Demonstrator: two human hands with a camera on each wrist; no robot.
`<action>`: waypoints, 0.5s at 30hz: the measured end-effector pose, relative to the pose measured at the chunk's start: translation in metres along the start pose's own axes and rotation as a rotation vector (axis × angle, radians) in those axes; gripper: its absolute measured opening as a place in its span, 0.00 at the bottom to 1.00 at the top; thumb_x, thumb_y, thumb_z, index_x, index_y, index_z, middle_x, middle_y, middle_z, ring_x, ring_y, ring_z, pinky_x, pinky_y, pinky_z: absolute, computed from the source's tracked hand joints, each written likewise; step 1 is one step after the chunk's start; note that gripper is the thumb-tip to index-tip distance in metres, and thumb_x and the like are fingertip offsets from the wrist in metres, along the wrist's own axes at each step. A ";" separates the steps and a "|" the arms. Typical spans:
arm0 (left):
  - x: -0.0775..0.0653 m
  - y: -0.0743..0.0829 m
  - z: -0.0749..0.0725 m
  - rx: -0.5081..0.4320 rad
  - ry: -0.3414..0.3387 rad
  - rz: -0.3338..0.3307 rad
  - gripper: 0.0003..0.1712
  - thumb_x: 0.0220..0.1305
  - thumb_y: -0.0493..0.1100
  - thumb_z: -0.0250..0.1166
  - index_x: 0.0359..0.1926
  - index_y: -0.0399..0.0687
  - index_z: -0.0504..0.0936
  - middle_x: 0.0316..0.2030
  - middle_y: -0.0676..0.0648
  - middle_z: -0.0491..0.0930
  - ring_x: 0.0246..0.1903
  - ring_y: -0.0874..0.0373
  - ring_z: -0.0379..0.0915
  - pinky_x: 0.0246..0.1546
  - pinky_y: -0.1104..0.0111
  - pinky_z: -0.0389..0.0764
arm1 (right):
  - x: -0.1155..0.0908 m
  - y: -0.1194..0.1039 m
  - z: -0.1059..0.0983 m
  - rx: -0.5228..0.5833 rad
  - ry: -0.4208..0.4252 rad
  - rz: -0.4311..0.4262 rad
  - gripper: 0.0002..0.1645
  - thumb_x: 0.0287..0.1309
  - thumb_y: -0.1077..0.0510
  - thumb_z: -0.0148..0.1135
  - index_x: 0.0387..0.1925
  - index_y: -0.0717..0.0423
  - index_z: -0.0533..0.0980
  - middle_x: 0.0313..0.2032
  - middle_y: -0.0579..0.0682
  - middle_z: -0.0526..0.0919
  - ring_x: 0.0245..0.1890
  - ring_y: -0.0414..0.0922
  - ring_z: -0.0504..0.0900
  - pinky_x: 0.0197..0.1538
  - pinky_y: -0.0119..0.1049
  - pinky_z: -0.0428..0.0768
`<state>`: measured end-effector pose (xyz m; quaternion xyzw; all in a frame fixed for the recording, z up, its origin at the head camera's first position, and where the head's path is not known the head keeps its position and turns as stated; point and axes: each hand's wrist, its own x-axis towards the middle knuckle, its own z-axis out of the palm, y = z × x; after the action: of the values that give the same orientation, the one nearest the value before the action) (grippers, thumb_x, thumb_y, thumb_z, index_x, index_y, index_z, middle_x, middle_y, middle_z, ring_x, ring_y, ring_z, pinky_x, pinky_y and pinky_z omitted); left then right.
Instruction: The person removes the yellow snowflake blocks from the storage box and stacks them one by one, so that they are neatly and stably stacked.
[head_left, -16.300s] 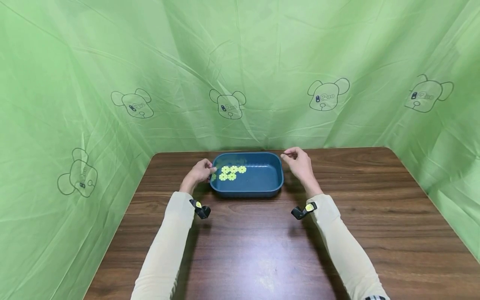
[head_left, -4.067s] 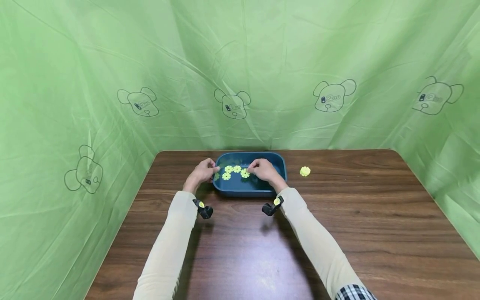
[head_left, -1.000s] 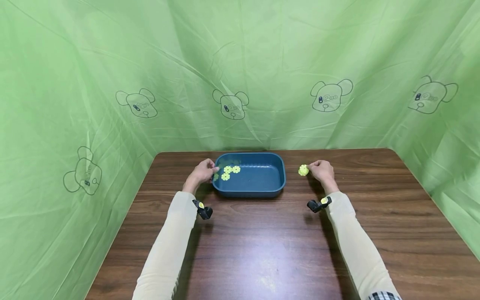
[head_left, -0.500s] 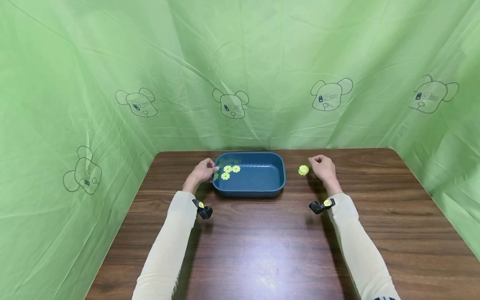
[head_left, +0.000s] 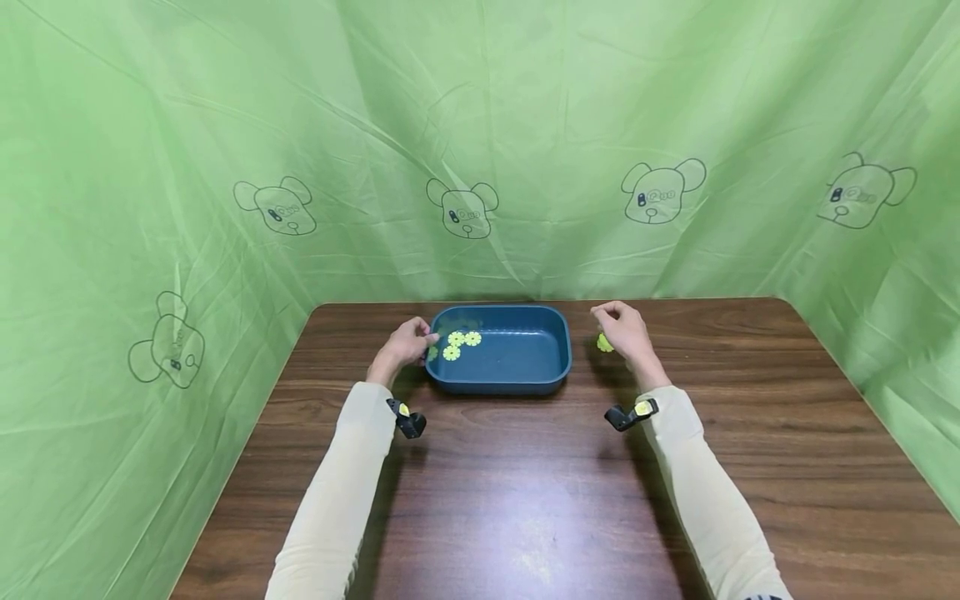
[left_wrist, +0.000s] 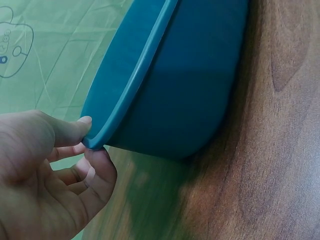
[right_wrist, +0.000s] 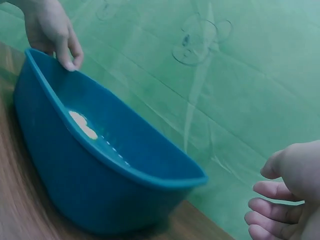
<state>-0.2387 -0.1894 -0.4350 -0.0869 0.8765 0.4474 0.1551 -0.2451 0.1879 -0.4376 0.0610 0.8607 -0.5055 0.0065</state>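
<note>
My left hand (head_left: 406,342) pinches the left rim of a blue rectangular basin (head_left: 517,358) between thumb and fingers, as the left wrist view shows close up at the basin's rim (left_wrist: 131,90). Inside the basin, toward its left, lie three flat yellow flower-shaped pieces (head_left: 452,353). To the right of the basin, a stack of the same yellow flower-shaped pieces (head_left: 604,343) rests on the table, partly hidden by my right hand (head_left: 624,331). That hand is in the air between stack and basin, its fingers loosely bent and holding nothing in the right wrist view.
The brown wood-grain table (head_left: 480,483) carries the basin near its back edge. Green curtains (head_left: 555,233) with bear-head drawings hang behind and on both sides. A black wrist camera (head_left: 632,414) sits on each wrist.
Several flower pieces have left the basin since the earliest frame, and a stack stands at right. In the last second my right hand lets go there and moves left toward the basin.
</note>
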 end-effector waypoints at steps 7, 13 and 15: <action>-0.002 0.000 0.000 -0.006 0.000 0.001 0.11 0.72 0.46 0.55 0.44 0.42 0.66 0.38 0.42 0.67 0.34 0.48 0.71 0.47 0.50 0.79 | -0.002 -0.017 0.021 0.053 -0.032 -0.064 0.20 0.68 0.49 0.52 0.50 0.59 0.75 0.48 0.62 0.80 0.48 0.56 0.79 0.42 0.34 0.75; -0.002 0.001 0.000 -0.006 0.004 -0.004 0.12 0.71 0.46 0.55 0.44 0.43 0.66 0.38 0.42 0.67 0.32 0.50 0.70 0.47 0.51 0.79 | -0.002 -0.028 0.039 0.084 -0.041 -0.097 0.18 0.67 0.49 0.54 0.48 0.59 0.76 0.45 0.63 0.80 0.43 0.54 0.80 0.39 0.32 0.77; -0.001 0.001 0.000 -0.003 0.002 -0.005 0.12 0.71 0.47 0.55 0.44 0.43 0.66 0.38 0.42 0.67 0.32 0.51 0.70 0.47 0.51 0.79 | -0.003 -0.031 0.045 0.085 -0.042 -0.110 0.18 0.67 0.50 0.55 0.47 0.59 0.76 0.43 0.62 0.81 0.41 0.53 0.80 0.36 0.31 0.76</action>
<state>-0.2382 -0.1888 -0.4342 -0.0897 0.8757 0.4484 0.1549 -0.2483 0.1332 -0.4326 0.0034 0.8401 -0.5424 -0.0060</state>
